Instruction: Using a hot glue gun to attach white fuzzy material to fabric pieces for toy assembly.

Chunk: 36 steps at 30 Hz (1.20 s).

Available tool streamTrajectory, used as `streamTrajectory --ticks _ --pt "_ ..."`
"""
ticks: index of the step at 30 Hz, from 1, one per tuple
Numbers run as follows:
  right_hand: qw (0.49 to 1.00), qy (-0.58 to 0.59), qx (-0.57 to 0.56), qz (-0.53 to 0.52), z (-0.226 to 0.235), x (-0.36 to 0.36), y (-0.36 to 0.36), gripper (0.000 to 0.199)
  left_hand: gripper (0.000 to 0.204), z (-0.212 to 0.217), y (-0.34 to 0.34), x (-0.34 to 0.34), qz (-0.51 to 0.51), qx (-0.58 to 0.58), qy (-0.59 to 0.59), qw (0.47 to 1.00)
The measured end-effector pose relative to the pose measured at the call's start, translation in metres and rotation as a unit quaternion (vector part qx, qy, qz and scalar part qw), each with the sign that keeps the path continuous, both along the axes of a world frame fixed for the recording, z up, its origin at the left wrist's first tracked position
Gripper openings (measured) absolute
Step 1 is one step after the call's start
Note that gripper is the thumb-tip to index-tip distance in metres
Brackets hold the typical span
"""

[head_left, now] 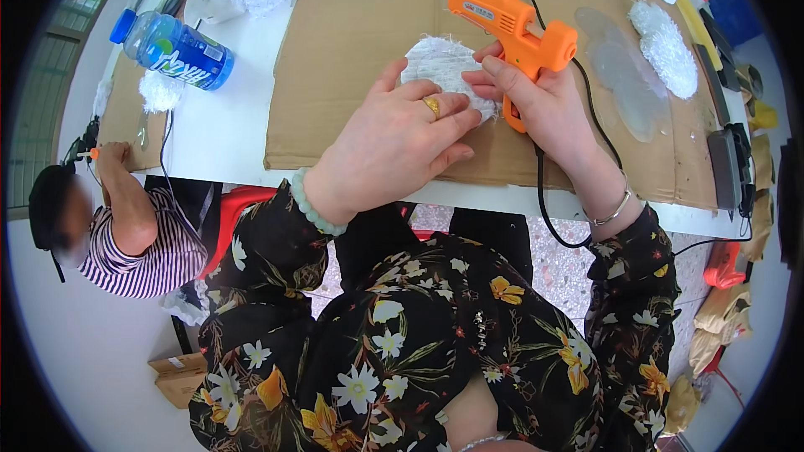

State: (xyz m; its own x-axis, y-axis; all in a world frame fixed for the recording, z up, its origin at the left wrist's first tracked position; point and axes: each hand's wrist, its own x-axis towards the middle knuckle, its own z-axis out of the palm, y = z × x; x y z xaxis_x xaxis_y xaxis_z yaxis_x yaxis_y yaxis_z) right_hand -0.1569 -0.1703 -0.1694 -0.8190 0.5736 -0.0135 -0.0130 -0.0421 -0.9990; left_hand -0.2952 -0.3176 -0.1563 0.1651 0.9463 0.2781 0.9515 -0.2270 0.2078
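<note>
In the head view, toward twelve o'clock, we had the pad [440,61] over the cardboard [335,42], our left hand [398,142] unclenched across it, our right hand [554,113] grasping the glue gun [507,23]. The pad's strands looked laid; its ragged edge seemed unfinished.

The hands [394,146] hide part of the white fringed piece [440,59].

White table [243,117] bears brown cardboard [343,42], blue bottle [180,50]

Hands [400,144], orange glue gun [521,43], white piece [437,59]
</note>
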Motion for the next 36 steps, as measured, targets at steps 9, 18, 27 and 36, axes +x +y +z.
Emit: streamTrajectory --ticks 9,18,27,36 --pt "1.000 0.018 -0.009 -0.006 -0.002 0.007 0.003 0.025 0.016 -0.010 0.010 -0.021 -0.004 0.020 -0.148 0.989" --pt "0.998 -0.022 0.050 0.033 0.033 0.015 0.008 0.021 0.010 -0.009 0.006 -0.016 0.010 0.074 -0.049 0.996" --pt "0.956 -0.183 0.201 0.110 0.043 0.038 0.025 0.020 0.011 -0.019 0.010 -0.016 -0.009 0.078 -0.038 0.996" --pt "0.942 -0.239 0.209 0.111 0.046 0.014 0.018 0.030 0.008 -0.020 0.003 -0.021 -0.010 0.088 -0.024 0.996"
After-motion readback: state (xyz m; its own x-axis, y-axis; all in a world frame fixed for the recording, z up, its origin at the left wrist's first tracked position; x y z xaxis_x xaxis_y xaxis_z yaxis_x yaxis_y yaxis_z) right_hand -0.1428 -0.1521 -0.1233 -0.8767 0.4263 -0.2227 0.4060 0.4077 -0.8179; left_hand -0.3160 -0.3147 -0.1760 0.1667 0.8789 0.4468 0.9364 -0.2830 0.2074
